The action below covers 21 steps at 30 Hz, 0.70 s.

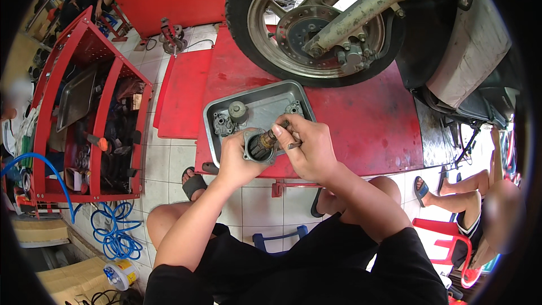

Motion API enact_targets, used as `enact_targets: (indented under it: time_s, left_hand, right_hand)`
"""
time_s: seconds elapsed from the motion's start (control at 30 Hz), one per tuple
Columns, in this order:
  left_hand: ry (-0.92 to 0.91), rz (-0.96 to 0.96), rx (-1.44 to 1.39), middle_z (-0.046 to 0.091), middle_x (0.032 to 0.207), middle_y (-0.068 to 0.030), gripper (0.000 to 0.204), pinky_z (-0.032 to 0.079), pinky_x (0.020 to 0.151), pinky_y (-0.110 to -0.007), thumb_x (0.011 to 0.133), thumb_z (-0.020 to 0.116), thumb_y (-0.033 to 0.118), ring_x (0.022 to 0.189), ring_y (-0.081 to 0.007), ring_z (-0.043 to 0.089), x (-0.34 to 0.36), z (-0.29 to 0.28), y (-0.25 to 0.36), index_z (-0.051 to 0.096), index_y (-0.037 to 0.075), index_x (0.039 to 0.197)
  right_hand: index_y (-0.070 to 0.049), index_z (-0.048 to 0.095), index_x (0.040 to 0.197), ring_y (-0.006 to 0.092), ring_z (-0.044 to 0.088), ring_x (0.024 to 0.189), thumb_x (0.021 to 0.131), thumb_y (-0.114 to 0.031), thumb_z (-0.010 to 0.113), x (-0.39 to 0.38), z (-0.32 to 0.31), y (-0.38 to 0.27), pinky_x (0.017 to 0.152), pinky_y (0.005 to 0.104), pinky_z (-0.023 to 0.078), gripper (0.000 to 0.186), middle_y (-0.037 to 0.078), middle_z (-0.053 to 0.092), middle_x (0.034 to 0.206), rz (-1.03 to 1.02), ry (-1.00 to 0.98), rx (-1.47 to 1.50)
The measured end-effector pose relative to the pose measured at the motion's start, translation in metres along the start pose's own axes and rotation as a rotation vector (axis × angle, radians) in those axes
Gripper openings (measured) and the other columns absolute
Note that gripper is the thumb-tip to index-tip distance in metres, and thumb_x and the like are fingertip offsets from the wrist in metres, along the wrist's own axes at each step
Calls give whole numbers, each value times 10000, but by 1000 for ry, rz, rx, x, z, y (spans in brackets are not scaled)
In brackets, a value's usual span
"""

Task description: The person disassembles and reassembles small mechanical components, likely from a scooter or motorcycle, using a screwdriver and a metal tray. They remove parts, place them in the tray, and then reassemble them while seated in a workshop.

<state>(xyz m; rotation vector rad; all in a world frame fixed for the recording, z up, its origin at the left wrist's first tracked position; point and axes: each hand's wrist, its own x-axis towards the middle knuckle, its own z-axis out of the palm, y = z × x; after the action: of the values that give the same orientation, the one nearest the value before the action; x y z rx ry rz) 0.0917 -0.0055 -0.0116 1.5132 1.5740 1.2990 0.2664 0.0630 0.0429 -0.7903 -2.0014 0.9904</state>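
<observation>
So, closest to us: our left hand (232, 161) is wrapped around a grey metal cylindrical housing with a flanged rim (261, 161), right over the near edge of the tray. We'd guess the mouth is tipped up so we can see down inside it. Our right hand (310, 144) is pinching the upper end of a dark ribbed metal rotor with a copper-coloured band (263, 144), which sits partly inside the housing. Fingertips on the end probably keep it lined up with the bore. Something short and dark pokes out by those fingers too, but we can't tell what.

Next out is the landmark, a shallow silver metal tray (270, 114). Some silver cast metal pieces (224, 124) and a small silver metal cylinder (238, 112) sit in its left half, another cast silver piece (294, 107) toward its right end; presumably it's there to stop bits rolling away. It rests on a scuffed red surface (361, 118), handy for both hands. Beyond the tray there's a black-tyred motorcycle wheel (310, 25), and further past it, to the left, a red metal cabinet (169, 0).
</observation>
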Motion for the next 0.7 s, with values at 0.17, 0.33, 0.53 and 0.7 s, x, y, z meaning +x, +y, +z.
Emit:
enact_targets:
  time_s: [0.17,0.33,0.53,0.7]
  left_hand:
    - [-29,-13,37,737,801,-137,301,560,715,-362,651,875,85,751,-289,747,3,2,9,720,5,896]
    - [-82,-39,75,729,779,-141,290,558,697,-364,662,882,104,735,-303,744,3,1,7,711,9,875]
    - [-35,-134,-82,724,761,-132,304,558,691,-367,665,888,120,714,-307,735,2,7,8,707,8,882]
    - [-18,33,106,747,857,-143,328,565,748,-397,638,879,113,813,-346,749,0,5,-2,725,26,914]
  right_hand:
    - [11,669,1030,211,646,572,1010,-128,697,1,0,-2,553,328,505,143,143,651,704,-117,31,-131]
    - [3,640,1037,326,668,634,993,-133,712,-2,0,-1,577,405,514,160,168,666,747,-152,5,-167]
    - [-7,634,1036,380,684,685,971,-124,719,-10,5,4,592,448,534,159,166,682,806,-230,-31,-205]
    - [-19,640,1003,378,669,684,930,-83,725,-11,1,4,579,456,529,130,149,664,816,-295,-101,-188]
